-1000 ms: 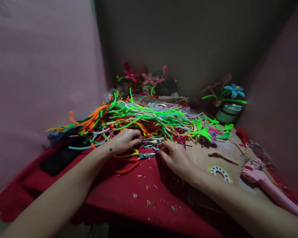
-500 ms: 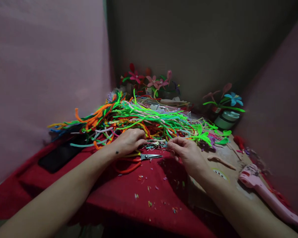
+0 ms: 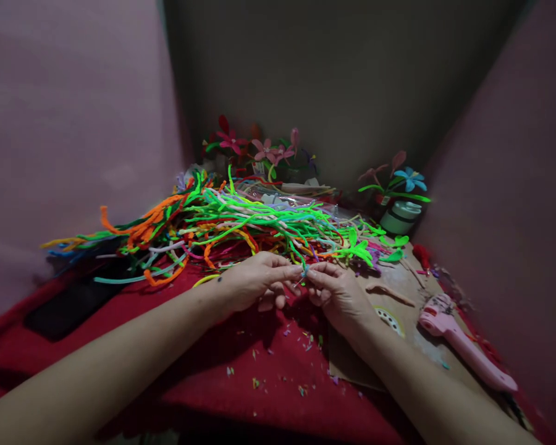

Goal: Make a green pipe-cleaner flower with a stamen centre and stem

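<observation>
My left hand (image 3: 254, 283) and my right hand (image 3: 337, 292) meet above the red cloth (image 3: 241, 352), fingertips pinched together on a small light-blue piece of pipe cleaner (image 3: 304, 272). Both hands are closed in a pinch. Just behind them lies a big heap of pipe cleaners (image 3: 231, 225) in green, orange, red and other colours. The scissors seen earlier are hidden under my hands.
A pink glue gun (image 3: 458, 346) lies at the right on a brown board (image 3: 408, 296). Pipe-cleaner flowers (image 3: 259, 148) stand at the back, a blue flower (image 3: 410, 179) beside a pale jar (image 3: 401, 216). A dark phone (image 3: 69, 303) lies left. Small scraps dot the cloth.
Both hands have lifted off the heap's edge and come together nearer me, pinching one small piece between them. The scissors are now covered from view.
</observation>
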### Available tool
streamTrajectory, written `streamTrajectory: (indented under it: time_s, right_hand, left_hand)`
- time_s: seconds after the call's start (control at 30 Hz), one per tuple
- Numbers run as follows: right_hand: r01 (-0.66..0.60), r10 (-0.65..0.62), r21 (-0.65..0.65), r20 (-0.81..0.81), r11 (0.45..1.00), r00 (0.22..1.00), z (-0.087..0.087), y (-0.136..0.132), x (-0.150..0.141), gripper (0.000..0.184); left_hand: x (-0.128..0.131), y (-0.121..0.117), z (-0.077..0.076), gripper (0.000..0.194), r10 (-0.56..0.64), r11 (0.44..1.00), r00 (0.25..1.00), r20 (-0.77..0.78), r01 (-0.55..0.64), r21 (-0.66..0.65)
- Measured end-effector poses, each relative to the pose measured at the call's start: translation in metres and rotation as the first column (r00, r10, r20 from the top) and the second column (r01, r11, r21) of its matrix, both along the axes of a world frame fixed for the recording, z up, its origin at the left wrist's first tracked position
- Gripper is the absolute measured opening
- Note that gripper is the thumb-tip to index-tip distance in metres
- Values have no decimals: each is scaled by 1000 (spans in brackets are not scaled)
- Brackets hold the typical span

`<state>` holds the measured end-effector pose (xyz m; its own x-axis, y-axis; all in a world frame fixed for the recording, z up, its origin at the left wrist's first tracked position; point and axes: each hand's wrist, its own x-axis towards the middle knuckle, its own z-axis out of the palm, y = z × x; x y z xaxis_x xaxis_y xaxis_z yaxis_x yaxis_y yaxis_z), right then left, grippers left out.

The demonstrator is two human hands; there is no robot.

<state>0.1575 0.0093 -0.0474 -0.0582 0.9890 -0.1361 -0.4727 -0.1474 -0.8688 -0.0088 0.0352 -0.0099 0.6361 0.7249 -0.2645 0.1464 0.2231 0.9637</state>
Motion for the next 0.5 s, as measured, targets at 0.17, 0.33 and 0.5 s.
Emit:
streamTrajectory:
  time_s: [0.17,0.33,0.5]
  right_hand:
    - [20,-51,180,165,983,985,-2,-2,3,16]
    - [32,-108,240,308,970,945,-1,-4,2,13]
    - [18,-145,302,404,953,903,1,-8,1,7]
  left_hand:
    - [4,5,-14,27,-29,992,991,130,45,-120]
    - [5,3,-16,18,-16,984,996,88,31,-174]
    - [4,1,-14,23,5,979,993,120,20,-204]
